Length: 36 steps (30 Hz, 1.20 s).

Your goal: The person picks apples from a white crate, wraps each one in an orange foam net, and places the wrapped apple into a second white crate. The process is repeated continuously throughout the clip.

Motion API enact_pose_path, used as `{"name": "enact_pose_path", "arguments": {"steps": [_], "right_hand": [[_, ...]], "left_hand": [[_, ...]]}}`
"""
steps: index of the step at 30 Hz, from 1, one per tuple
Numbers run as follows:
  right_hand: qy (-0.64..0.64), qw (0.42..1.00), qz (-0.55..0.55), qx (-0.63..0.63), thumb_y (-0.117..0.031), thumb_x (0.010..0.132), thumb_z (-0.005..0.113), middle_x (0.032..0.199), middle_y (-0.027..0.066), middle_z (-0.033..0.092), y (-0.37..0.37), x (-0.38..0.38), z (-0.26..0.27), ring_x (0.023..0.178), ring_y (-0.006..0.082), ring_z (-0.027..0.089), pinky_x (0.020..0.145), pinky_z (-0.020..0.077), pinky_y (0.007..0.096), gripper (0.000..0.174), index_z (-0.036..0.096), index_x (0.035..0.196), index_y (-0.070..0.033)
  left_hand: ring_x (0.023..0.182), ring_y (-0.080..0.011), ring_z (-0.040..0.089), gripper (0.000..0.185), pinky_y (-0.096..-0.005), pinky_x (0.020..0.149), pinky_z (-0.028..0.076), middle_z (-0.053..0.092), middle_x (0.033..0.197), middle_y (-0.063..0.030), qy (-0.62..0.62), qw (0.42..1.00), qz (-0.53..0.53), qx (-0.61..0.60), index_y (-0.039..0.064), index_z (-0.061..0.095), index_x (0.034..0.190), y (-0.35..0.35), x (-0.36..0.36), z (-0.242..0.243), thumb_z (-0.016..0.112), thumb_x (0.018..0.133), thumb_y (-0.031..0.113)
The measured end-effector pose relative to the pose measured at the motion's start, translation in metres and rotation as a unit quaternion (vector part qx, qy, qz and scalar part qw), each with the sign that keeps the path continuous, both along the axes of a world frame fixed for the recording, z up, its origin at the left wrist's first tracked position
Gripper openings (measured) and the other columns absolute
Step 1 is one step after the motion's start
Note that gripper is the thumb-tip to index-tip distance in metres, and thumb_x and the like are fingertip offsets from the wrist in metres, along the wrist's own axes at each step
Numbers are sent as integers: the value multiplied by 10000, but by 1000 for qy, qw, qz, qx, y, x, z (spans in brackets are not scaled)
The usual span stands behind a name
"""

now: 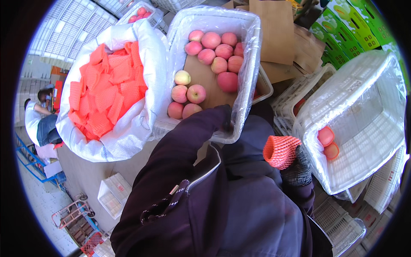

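Note:
My left hand (pixel 227 119), dark and mostly hidden by its sleeve, reaches inside the near right corner of a plastic-lined white crate (pixel 255 48); whether it holds anything cannot be seen. Pink-red apples (pixel 223 51) lie on brown cardboard at the far side of this crate, and several more, one pale yellow (pixel 182 77), sit at its left. My right hand (pixel 298 167), in a dark grey knitted glove, grips a red-orange foam net sleeve (pixel 282 152), its mouth facing left. Right of it, a tilted lined crate (pixel 356 106) holds two apples in foam nets (pixel 327 138).
A white woven sack (pixel 128 141) full of red-orange foam nets (pixel 106 90) stands left of the apple crate. Brown cardboard sheets (pixel 273 35) and green cartons (pixel 343 32) are beyond. A person (pixel 45 123) bends at far left, near a hand truck (pixel 75 213) and a white crate (pixel 115 194).

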State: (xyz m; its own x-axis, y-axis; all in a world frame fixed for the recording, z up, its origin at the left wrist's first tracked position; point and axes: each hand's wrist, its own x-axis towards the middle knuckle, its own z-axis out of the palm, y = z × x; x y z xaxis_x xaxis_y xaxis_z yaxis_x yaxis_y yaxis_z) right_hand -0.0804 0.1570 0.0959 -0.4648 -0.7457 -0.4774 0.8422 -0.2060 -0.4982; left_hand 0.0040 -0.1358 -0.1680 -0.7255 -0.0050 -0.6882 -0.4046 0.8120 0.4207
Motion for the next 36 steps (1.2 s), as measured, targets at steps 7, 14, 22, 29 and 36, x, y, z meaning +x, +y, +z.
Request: {"name": "enact_pose_path", "arguments": {"steps": [7,14,22,29,36], "right_hand": [[-2,998,57,5,-290,883,661,1176,134,621,18,3,0,1098,247,591,968,459,382,485,535,1247,7],[-168,947,261,-85,-337,969,541,1276,144,578,-15,24,10,1170,279,565,1035,428,431,470,495,1307,-13],[-15,980,113,-166,-387,798,759,1278,136,549,3,43,53,1186,260,545,1038,426,408,766,416,1370,-9],[545,837,-46,23,-238,635,840,1239,131,557,29,26,54,1165,234,540,1016,416,374,786,478,1286,15],[565,824,-10,-25,-271,628,828,1308,146,492,49,27,56,1250,256,467,1060,351,392,846,425,1325,-13]], "left_hand": [[996,-169,569,357,-325,861,475,589,1059,-89,100,925,263,255,38,520,1118,-48,43,58,687,823,150],[1063,-182,551,464,-342,916,456,568,1138,-100,255,592,425,635,34,484,1193,4,83,159,705,802,147],[1141,-197,530,588,-362,978,435,543,1228,-112,280,715,204,607,31,443,1280,85,39,245,726,778,145],[1209,-211,511,698,-380,1033,416,522,1308,-122,483,771,95,404,27,407,1356,135,13,254,744,756,143],[1206,-221,499,539,-351,1024,404,512,1314,-122,459,790,-40,405,41,448,1348,170,-2,244,617,875,240]]}}
